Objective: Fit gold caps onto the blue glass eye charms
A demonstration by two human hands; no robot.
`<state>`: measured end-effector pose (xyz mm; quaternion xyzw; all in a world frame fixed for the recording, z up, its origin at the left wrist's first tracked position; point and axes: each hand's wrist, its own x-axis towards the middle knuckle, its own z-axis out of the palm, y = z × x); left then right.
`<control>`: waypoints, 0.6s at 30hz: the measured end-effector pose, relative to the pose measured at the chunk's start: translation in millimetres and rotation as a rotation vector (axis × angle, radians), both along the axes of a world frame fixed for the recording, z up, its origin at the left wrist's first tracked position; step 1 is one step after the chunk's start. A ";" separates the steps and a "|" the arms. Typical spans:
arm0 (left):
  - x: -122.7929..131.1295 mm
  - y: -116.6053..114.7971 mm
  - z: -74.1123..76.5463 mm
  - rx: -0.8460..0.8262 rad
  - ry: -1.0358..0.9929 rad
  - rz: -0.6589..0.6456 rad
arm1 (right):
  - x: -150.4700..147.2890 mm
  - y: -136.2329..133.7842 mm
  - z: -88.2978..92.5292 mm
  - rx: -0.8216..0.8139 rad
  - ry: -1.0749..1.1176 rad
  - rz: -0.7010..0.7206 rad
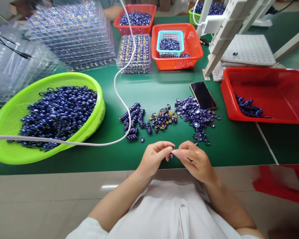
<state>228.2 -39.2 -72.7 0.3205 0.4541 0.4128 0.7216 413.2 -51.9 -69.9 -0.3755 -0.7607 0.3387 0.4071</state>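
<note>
My left hand [154,156] and my right hand [193,160] meet at the near edge of the green table [164,86], fingertips pinched together on a small dark blue bead [171,154]. Just beyond them lie three heaps: stacked blue beads [134,119] on the left, mixed blue and yellow pieces [163,118] in the middle, loose flat blue beads [196,114] on the right. A white cable [119,96] curves across the table to the left of the heaps.
A lime green basket [12,146] of blue beads sits at left, a red tray [276,79] at right, a phone [203,95] beside it. Clear plastic trays [72,36], red baskets [189,49] and a white frame [221,30] stand at the back. Another person's arm [112,11] shows far back.
</note>
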 end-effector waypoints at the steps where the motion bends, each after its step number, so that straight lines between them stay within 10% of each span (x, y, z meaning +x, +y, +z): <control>1: 0.0 0.4 -0.2 -0.027 -0.013 -0.006 | 1.2 0.2 1.1 0.110 -0.071 0.021; 7: 0.6 3.4 2.0 -0.138 -0.074 -0.036 | 3.3 3.1 2.2 0.454 -0.319 -0.015; 18: 2.1 -5.5 11.3 0.083 0.182 -0.007 | -7.6 -8.3 -4.7 0.108 0.018 -0.230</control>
